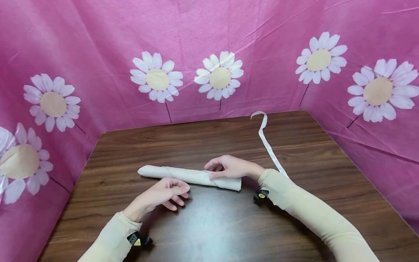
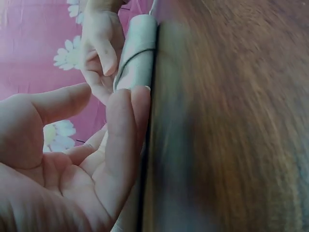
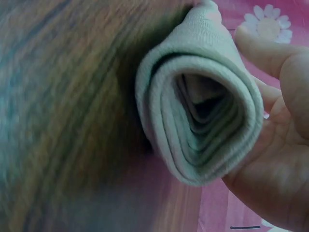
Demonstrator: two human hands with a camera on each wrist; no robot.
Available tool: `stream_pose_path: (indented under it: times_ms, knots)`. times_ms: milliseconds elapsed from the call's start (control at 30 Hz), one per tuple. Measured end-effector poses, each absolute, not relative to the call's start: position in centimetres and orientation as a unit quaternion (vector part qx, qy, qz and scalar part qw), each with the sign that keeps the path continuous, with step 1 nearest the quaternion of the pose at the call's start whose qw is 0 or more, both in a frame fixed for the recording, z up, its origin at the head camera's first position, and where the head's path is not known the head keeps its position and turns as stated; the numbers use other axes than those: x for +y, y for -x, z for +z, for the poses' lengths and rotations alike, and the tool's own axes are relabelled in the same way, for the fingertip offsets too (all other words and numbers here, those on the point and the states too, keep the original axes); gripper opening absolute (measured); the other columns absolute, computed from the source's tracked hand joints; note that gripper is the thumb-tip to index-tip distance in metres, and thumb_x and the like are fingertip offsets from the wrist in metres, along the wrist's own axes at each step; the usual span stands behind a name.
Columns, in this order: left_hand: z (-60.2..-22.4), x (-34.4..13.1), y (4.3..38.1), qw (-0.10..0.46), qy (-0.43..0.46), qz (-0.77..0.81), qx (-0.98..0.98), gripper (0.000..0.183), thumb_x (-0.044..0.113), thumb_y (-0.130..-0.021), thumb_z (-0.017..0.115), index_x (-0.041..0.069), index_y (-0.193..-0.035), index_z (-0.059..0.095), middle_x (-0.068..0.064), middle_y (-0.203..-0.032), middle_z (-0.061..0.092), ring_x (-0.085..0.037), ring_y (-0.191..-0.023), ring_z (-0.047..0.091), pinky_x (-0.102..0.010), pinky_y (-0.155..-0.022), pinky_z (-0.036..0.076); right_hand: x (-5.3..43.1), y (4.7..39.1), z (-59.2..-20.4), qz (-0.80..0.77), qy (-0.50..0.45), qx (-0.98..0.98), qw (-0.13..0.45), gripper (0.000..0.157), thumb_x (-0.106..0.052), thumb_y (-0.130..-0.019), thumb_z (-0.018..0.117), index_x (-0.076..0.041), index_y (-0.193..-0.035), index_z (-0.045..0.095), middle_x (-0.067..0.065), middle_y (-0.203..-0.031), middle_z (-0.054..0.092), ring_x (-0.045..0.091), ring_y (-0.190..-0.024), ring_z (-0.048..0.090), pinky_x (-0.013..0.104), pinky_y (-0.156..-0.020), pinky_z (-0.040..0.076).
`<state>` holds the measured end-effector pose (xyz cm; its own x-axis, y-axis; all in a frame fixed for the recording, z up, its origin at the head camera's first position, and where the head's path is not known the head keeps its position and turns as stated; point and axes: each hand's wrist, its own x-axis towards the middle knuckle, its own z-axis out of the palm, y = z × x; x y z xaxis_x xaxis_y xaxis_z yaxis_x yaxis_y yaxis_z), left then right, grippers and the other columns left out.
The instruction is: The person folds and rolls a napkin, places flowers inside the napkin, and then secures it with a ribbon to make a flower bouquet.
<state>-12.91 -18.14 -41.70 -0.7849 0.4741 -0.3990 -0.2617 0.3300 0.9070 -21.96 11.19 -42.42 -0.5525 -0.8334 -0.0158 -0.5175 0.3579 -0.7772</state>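
A pale, rolled-up cloth (image 1: 191, 176) lies across the table, tapering at its left end. A thin cord (image 2: 136, 54) loops round it. In the right wrist view, the roll's near end shows several hollow layers. My right hand (image 1: 230, 167) rests over its right half, thumb in front and fingers toward the far side, loosely bent. My left hand (image 1: 163, 194) is at the near side of the roll, fingers relaxed and palm partly turned up, with nothing in them. Whether its fingertips touch the cloth is hard to tell.
A white ribbon (image 1: 269, 147) runs from behind the right forearm to the table's back edge, its end curling up against the backdrop. The brown wooden table (image 1: 157, 145) is bordered by a pink cloth backdrop (image 1: 108, 43) with daisies at the back and sides.
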Motion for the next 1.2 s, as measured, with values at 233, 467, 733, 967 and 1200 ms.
stream_pose_path:
  times_ms: [233, 467, 733, 967, 1200]
  knots:
    - [-42.3, -18.4, 13.2, 0.328, -0.049, 0.593, 0.734, 0.048, 0.032, -0.101, 0.064, -0.007, -0.128, 0.057, -0.013, -0.104, 0.072, -0.021, -0.083, 0.072, -0.033, -0.063, 0.059, 11.1, 21.9, -42.8, -0.387, 0.406, 0.801, 0.208, 0.035, -0.020, -0.096, 0.073, -0.004, -0.127, 0.067, 0.003, -0.113, 0.072, 0.013, -0.100, 0.069, 0.028, -0.089, 0.054]
    - [-42.7, -18.4, 14.0, 0.321, -0.040, 0.596, 0.735, 0.047, 0.032, -0.100, 0.065, -0.007, -0.126, 0.058, -0.014, -0.105, 0.072, -0.019, -0.082, 0.072, -0.032, -0.062, 0.059, 10.9, 21.9, -43.2, -0.385, 0.397, 0.809, 0.201, 0.033, -0.023, -0.096, 0.073, -0.006, -0.124, 0.069, -0.001, -0.107, 0.073, 0.009, -0.096, 0.068, 0.027, -0.085, 0.054]
    - [-43.0, -17.8, 15.6, 0.312, -0.032, 0.596, 0.740, 0.044, 0.030, -0.100, 0.065, -0.006, -0.126, 0.058, -0.013, -0.107, 0.072, -0.017, -0.080, 0.071, -0.031, -0.063, 0.059, 11.0, 21.4, -43.3, -0.388, 0.370, 0.820, 0.202, 0.033, -0.024, -0.096, 0.072, -0.007, -0.125, 0.067, 0.000, -0.106, 0.071, 0.007, -0.090, 0.068, 0.027, -0.080, 0.054]
    - [-43.3, -16.0, 17.4, 0.303, -0.030, 0.605, 0.736, 0.040, 0.026, -0.101, 0.064, -0.005, -0.126, 0.060, -0.015, -0.113, 0.071, -0.020, -0.085, 0.072, -0.032, -0.063, 0.059, 12.0, 20.2, -43.4, -0.414, 0.326, 0.821, 0.221, 0.052, -0.026, -0.096, 0.072, -0.001, -0.139, 0.055, 0.009, -0.116, 0.067, 0.011, -0.077, 0.065, 0.030, -0.069, 0.056]
    - [-43.2, -13.5, 18.9, 0.311, -0.036, 0.609, 0.729, 0.037, 0.024, -0.100, 0.065, -0.003, -0.124, 0.061, -0.016, -0.115, 0.069, -0.021, -0.085, 0.073, -0.032, -0.063, 0.059, 13.2, 18.4, -43.3, -0.511, 0.211, 0.779, 0.296, 0.075, -0.020, -0.096, 0.072, 0.004, -0.154, 0.031, 0.018, -0.119, 0.058, 0.021, -0.077, 0.066, 0.043, -0.060, 0.060]
